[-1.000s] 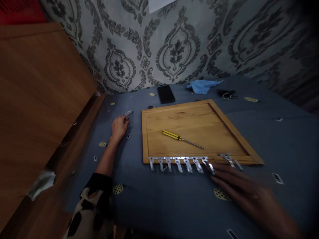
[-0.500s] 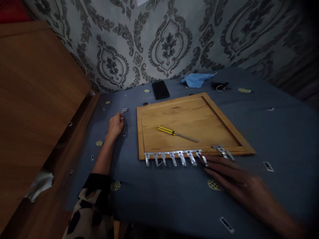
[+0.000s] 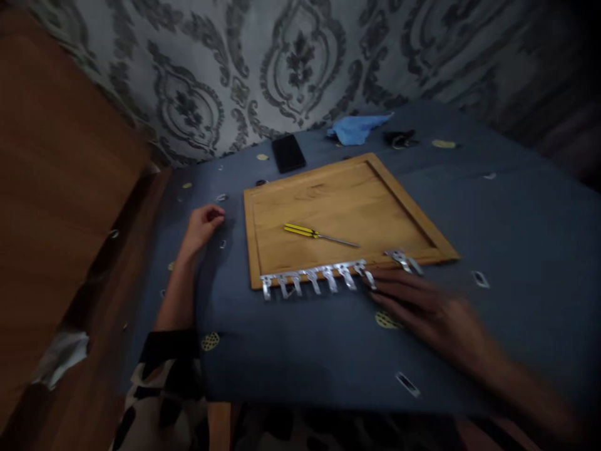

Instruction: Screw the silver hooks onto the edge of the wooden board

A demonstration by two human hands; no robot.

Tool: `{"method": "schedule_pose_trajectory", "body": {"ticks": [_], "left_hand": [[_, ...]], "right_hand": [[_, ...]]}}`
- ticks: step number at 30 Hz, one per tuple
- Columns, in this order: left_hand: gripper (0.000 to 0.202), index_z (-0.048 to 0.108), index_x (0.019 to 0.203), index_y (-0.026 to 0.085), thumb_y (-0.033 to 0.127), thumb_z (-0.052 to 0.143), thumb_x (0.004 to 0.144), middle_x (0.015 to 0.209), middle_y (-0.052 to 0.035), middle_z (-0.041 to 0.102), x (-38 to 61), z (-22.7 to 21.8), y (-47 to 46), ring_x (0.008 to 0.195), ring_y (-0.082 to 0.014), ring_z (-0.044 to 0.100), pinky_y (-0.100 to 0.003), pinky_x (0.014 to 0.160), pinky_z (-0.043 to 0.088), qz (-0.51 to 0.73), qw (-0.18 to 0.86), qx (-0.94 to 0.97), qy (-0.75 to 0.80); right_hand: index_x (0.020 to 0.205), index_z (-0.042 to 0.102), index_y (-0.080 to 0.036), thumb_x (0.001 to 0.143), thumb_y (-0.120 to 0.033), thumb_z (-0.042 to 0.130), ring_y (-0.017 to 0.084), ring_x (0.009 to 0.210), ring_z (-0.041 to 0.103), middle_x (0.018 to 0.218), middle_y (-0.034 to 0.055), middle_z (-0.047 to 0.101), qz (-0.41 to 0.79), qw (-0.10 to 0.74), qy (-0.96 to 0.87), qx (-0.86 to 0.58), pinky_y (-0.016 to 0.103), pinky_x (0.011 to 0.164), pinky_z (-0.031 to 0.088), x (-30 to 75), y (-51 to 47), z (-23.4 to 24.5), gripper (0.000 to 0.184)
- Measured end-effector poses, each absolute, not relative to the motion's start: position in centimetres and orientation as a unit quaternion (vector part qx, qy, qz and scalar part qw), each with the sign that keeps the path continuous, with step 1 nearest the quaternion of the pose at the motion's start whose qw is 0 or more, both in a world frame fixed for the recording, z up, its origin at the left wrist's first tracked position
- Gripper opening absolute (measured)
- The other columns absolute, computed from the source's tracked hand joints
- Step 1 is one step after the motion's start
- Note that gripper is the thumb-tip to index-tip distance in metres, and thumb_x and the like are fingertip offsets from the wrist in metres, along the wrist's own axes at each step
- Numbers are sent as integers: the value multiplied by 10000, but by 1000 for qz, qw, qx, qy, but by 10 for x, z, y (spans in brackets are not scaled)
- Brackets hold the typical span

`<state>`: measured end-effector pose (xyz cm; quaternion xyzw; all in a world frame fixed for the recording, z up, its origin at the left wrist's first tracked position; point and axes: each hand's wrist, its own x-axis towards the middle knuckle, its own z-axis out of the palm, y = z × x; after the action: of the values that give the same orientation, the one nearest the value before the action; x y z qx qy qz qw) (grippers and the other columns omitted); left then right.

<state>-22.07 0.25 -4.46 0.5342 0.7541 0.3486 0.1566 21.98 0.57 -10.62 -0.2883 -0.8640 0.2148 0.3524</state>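
Observation:
A wooden tray-like board (image 3: 404,216) lies on the blue cloth. A yellow-handled screwdriver (image 3: 314,234) rests on it. Several metal brackets (image 3: 313,279) line its near edge, with two more brackets (image 3: 404,260) to the right. My right hand (image 3: 432,312) lies flat on the cloth, fingers stretched toward the end of the bracket row. My left hand (image 3: 201,225) sits left of the board, fingers curled round something small that I cannot make out. A loose metal piece (image 3: 221,198) lies just beyond it.
A black phone (image 3: 288,153), a blue rag (image 3: 357,128) and a bunch of keys (image 3: 399,139) lie by the patterned wall. A brown wooden cabinet (image 3: 56,188) stands at the left. Small metal bits (image 3: 407,384) dot the cloth.
The view has swung, so everything sits lower-left in the frame. My left hand's fingers have curled in from the loose metal piece. My right hand stays by the bracket row.

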Motion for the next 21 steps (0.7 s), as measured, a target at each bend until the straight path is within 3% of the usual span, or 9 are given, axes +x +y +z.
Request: {"method": "schedule_pose_trajectory", "body": {"ticks": [4,8,15,21], "left_hand": [[166,667,792,169,258,718,661,729,7,610,-196,-36,5,643,-109,535,-229,611,443,433,226,529,694],[266,761,878,174,265,813,634,795,-17,691,-158,-27,4,665,-104,567,-204,586,456,468,323,524,634],[141,795,806,179,245,828,686,709,-13,709,-77,-14,4,622,-95,575,-187,555,448,431,393,569,580],[59,757,808,171,208,757,761,751,-5,731,-20,-23,5,675,-114,658,-206,627,529,393,452,591,540]], "right_hand": [[1023,773,-205,969,-224,592,213,966,780,1109,84,794,214,345,-869,-283,343,844,665,218,3,-99,190],[1054,768,-206,955,-193,615,205,1011,770,1147,80,787,225,337,-865,-295,336,887,651,217,1,-100,182],[1072,765,-207,964,-192,606,197,997,774,1141,76,788,224,344,-864,-292,310,893,646,217,-1,-97,193],[1095,762,-189,979,-192,583,190,981,778,1163,86,782,230,335,-862,-303,290,887,646,217,-3,-95,213]]}}
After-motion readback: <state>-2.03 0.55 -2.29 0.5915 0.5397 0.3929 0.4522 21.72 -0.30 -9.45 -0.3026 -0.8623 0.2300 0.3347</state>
